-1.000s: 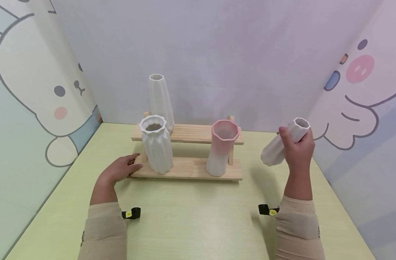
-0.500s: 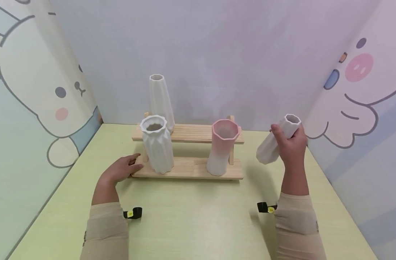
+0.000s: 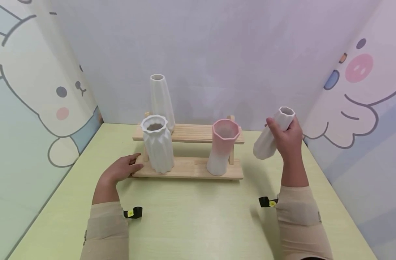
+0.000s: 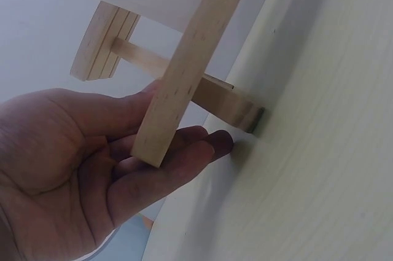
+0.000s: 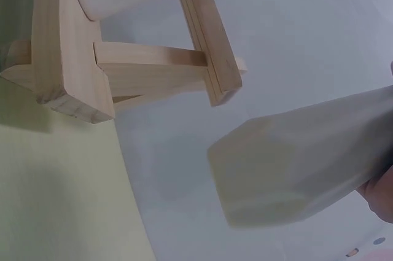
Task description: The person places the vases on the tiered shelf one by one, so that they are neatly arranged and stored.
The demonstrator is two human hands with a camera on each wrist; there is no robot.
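Note:
My right hand [image 3: 289, 139] grips a white faceted vase [image 3: 265, 143] round its upper part and holds it tilted in the air, right of the two-tier wooden shelf [image 3: 189, 169]. In the right wrist view the vase's base [image 5: 258, 175] hangs apart from the shelf. At the left end of the lower board, my left hand [image 3: 120, 169] holds the edge; the left wrist view has the board end [image 4: 161, 132] between thumb and fingers. A ribbed white vase [image 3: 159, 148] and a pink-and-white vase [image 3: 219, 155] stand on the lower board. A tall white vase [image 3: 160, 101] stands on the upper one.
The pale yellow-green table [image 3: 191, 216] lies under the shelf and both arms. A light wall [image 3: 201, 61] rises behind it, with cartoon-printed panels at left and right. Black wrist camera pieces [image 3: 134, 212] stick out from both sleeves.
My right hand has moved the white vase left and up, closer to the shelf. The left hand stays at the shelf's end, and the other vases keep their places.

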